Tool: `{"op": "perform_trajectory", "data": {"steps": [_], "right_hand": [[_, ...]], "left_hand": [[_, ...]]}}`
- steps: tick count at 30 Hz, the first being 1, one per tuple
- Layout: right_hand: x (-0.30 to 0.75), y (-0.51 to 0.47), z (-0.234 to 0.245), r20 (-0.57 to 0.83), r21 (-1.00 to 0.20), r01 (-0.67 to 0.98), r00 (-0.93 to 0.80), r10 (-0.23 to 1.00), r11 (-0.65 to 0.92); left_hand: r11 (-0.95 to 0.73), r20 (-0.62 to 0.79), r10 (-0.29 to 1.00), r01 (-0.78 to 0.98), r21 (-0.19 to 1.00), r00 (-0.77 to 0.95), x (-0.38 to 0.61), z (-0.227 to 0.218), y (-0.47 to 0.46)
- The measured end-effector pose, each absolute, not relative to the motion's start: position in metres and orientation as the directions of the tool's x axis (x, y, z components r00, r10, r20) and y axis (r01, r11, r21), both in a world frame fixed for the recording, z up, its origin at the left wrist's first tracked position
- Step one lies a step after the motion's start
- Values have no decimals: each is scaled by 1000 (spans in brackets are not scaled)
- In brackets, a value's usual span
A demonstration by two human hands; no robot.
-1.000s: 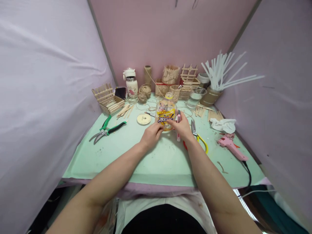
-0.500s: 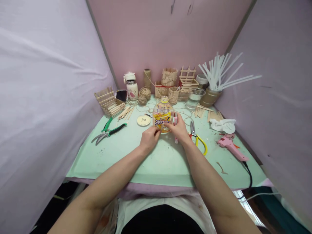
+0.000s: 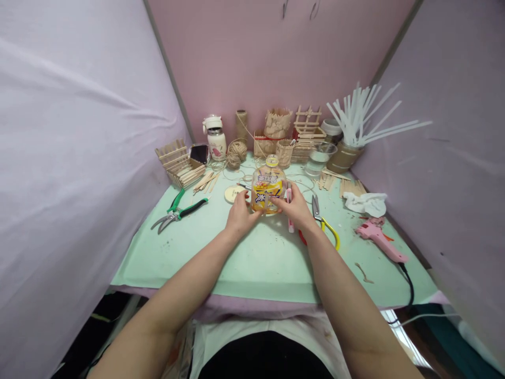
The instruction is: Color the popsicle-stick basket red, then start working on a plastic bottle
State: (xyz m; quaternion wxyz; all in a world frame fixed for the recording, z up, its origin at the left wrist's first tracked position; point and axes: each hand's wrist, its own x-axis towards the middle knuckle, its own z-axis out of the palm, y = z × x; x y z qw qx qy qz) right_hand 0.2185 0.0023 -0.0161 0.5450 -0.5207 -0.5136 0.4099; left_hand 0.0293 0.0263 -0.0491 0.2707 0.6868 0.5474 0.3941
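A clear plastic bottle [image 3: 272, 181] with a yellow and purple label and a yellow neck ring stands upright on the table in front of me. My right hand [image 3: 295, 208] grips its right side, with the thumb across the label and the other fingers partly hidden. On the lower left, my left hand [image 3: 240, 215] has its thumb against the bottle's front edge and its fingers curved at the side. A pink and white slim tool [image 3: 290, 213] lies beside my right hand. Scissors with red and yellow handles [image 3: 317, 210] lie to the right, partly behind my right wrist.
Green-handled pruning shears [image 3: 175, 211] lie left; a pink glue gun [image 3: 379, 239] with its cord lies right. A round tin lid [image 3: 233, 194] sits behind my left hand. Along the back stand a thermos [image 3: 216, 142], twine balls [image 3: 237, 151], stick crafts [image 3: 278, 123] and white sticks [image 3: 357, 116] in a pot.
My left hand has loosened from a pinch at the label's lower edge, its fingers now spread along the bottle's left side. My right hand stays on the bottle. The view has shifted slightly.
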Motion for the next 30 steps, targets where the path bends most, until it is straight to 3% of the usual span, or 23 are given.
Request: {"op": "perform_trajectory", "data": {"steps": [7, 17, 30], "right_hand": [[217, 9, -27, 206, -974, 129, 137, 969, 188], [210, 7, -38, 283, -945, 225, 185, 941, 239], [210, 5, -38, 186, -966, 215, 197, 963, 143]], "left_hand": [[-423, 324, 865, 210, 882, 383, 24, -51, 48], [-445, 344, 866, 244, 862, 364, 22, -55, 52], [-415, 322, 884, 251, 874, 340, 23, -53, 50]]}}
